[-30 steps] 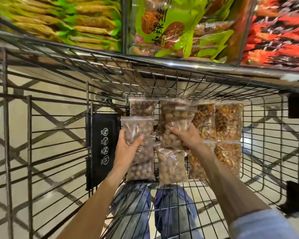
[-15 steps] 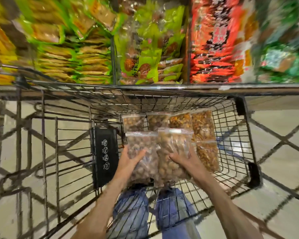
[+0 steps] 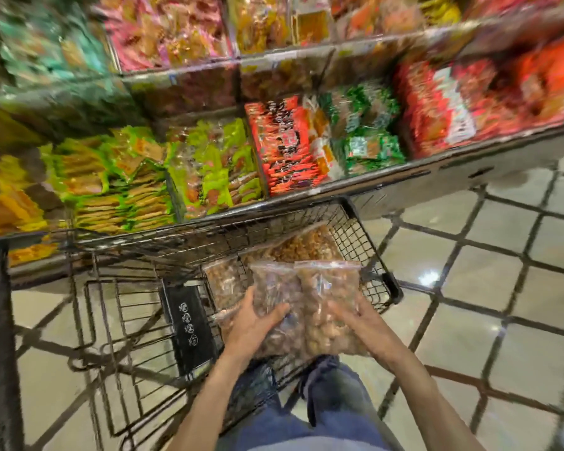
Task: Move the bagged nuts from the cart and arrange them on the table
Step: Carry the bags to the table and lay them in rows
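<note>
The person stands at the handle end of a black wire cart (image 3: pixel 365 242), both forearms reaching over it. The left hand (image 3: pixel 253 323) grips a clear zip bag of dark brown nuts (image 3: pixel 275 288), thumb laid across the bag's front and the fingers curled behind it. The right hand (image 3: pixel 360 317) grips a second clear zip bag of paler nuts (image 3: pixel 326 288), fingers wrapped around its lower right edge. The two bags are held upright, side by side and touching along their inner edges, above the near part of the cart basket.

More bagged nuts remain in the cart: one bag of brown nuts (image 3: pixel 223 278) lies just left of the held pair, and bags of golden-orange nuts (image 3: pixel 306 245) lie behind them toward the far end of the basket. Their exact count cannot be told through the blur.

A black panel with white round symbols (image 3: pixel 188 323) hangs on the cart's child-seat section, left of the left hand.

Beyond the cart stands a tiered display shelf (image 3: pixel 443 159) with compartments of packaged snacks in green, red, yellow and pink wrappers; labels are unreadable. The floor (image 3: pixel 502 288) is pale glossy tile with dark diagonal lines. The person's blue trousers (image 3: pixel 336 405) show below the cart.
</note>
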The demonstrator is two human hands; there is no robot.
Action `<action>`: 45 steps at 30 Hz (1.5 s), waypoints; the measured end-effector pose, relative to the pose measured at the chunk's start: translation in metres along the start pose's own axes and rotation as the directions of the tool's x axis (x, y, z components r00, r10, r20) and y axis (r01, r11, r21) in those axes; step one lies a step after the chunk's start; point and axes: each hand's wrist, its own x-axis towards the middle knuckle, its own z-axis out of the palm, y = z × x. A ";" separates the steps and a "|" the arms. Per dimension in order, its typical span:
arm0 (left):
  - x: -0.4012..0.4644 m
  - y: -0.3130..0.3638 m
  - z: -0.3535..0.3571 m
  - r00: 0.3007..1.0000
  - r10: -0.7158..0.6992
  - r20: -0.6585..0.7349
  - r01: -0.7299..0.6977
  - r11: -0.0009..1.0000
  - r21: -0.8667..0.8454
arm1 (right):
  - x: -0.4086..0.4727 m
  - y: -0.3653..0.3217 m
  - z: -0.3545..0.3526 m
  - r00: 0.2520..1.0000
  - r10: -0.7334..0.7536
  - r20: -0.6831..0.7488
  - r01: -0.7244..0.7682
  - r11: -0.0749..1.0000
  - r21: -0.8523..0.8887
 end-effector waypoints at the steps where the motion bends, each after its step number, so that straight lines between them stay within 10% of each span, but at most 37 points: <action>1: -0.003 0.007 0.008 1.000 0.010 0.008 -0.010 1.000 0.023 | -0.010 -0.003 -0.007 0.999 -0.025 -0.028 0.025 0.999 0.019; 22: -0.018 0.086 0.428 0.931 0.202 0.305 -0.311 0.874 0.373 | -0.153 0.063 -0.373 0.869 -0.163 -0.466 0.285 0.937 0.203; 34: -0.009 0.083 0.713 0.729 0.081 0.679 -0.434 0.822 0.369 | -0.246 0.123 -0.563 0.518 0.039 -0.855 0.429 0.852 0.299; 45: 0.038 0.091 0.973 0.498 -0.104 0.861 -0.399 0.854 0.334 | -0.275 0.133 -0.750 0.299 0.291 -0.909 0.537 0.736 0.412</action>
